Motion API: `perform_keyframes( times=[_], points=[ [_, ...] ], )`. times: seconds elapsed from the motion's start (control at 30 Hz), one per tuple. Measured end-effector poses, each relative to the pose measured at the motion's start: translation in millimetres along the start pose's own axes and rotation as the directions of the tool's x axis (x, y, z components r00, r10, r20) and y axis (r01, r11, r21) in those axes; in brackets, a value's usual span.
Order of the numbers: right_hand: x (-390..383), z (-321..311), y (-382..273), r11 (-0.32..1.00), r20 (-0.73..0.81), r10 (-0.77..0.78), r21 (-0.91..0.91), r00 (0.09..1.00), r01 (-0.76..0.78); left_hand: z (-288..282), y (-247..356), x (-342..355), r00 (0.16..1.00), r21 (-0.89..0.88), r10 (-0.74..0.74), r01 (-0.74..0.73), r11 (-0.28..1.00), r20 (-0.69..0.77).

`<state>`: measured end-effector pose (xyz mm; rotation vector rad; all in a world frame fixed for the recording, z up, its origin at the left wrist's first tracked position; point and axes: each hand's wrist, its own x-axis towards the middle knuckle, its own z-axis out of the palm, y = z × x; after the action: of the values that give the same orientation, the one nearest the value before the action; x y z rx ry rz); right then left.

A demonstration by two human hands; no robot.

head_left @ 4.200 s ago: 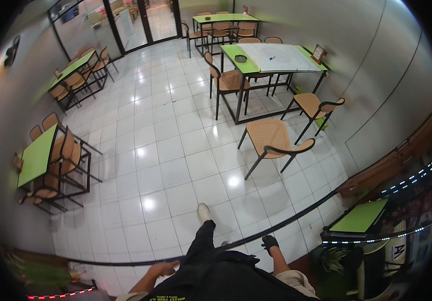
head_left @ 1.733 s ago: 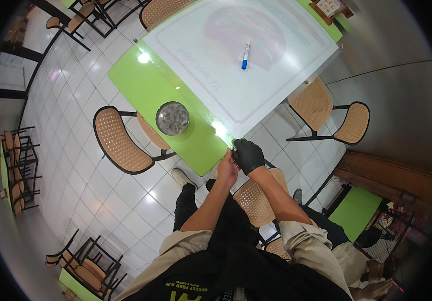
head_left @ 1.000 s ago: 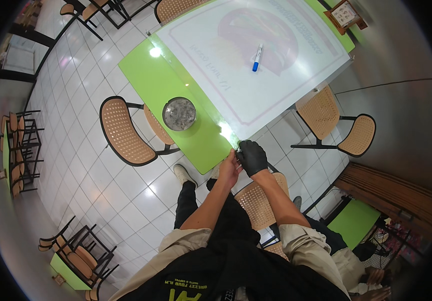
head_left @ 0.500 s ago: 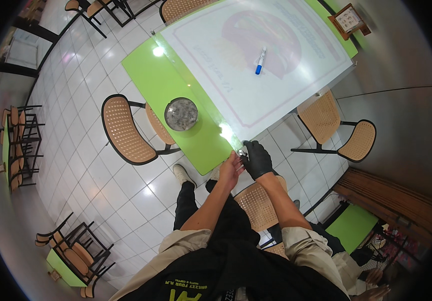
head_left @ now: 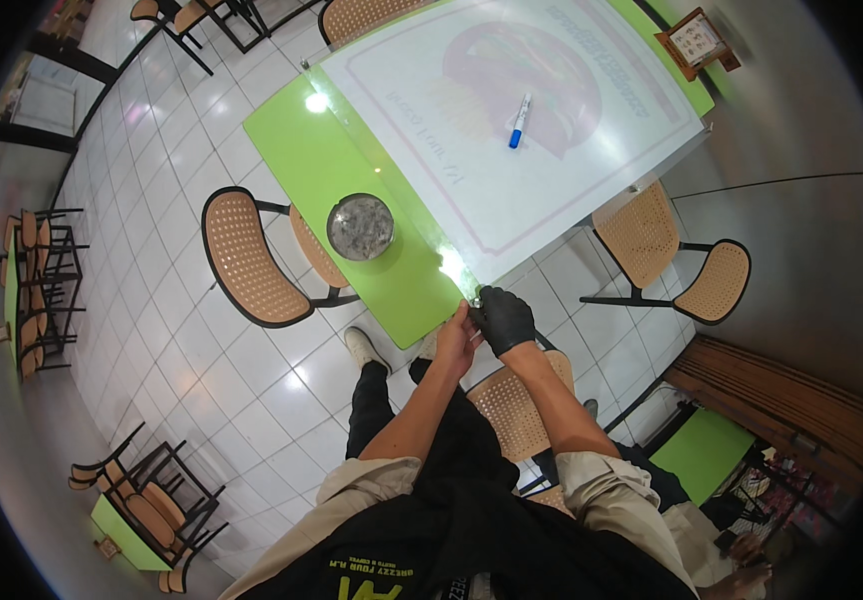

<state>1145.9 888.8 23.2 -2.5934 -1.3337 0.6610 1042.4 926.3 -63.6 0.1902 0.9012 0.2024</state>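
My left hand (head_left: 460,343), bare, has its fingers closed at a small metal fitting (head_left: 475,302) on the near corner of the clear sheet. My right hand (head_left: 502,320), in a black glove, is closed around the same fitting, just right of the left. The sheet covers a white poster (head_left: 471,190) with a faded pink picture, laid on a green table (head_left: 401,305). A blue-capped marker (head_left: 519,120) lies on the sheet. A round grey metal ashtray (head_left: 360,227) sits on the green strip left of the poster.
Cane chairs surround the table: left (head_left: 256,260), right (head_left: 636,230), beneath my arms (head_left: 501,405). A wooden holder (head_left: 696,42) stands at the far right corner. Other tables with chairs line the left (head_left: 31,300) and lower left (head_left: 126,530). A grey wall is at the right.
Since 4.2 seconds ago I have come up to the table and put both hands on its near corner. In the last second my hands have shifted only slightly at the fitting.
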Motion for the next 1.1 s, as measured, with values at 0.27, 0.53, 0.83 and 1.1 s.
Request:
perform_keyframes(
  times=[0.27, 0.53, 0.83, 1.1],
  points=[
    [-8.2, 7.8, 5.9, 0.984, -0.164, -0.043, 0.162, 0.986, 0.07, 1.5, 0.5, -1.6, 1.0, 0.027, -0.008, 0.008, 1.0, 0.007],
    [-3.7, 4.8, -6.6, 0.991, -0.256, -0.113, 0.045, 0.96, 0.129, -4.0, -0.3, 1.3, 1.0, 0.009, 0.015, -0.015, 1.0, 0.012],
    [-0.5, 2.1, -8.2, 0.996, -0.112, -0.085, -0.019, 0.99, 0.083, 7.3, 2.7, -4.8, 1.0, 0.032, 0.008, -0.008, 0.999, -0.013],
    [-1.6, 7.4, 8.2, 0.995, -0.046, -0.091, -0.036, 0.995, 0.089, 1.0, 0.1, 0.5, 1.0, 0.003, -0.018, 0.018, 1.0, -0.005]
  ],
)
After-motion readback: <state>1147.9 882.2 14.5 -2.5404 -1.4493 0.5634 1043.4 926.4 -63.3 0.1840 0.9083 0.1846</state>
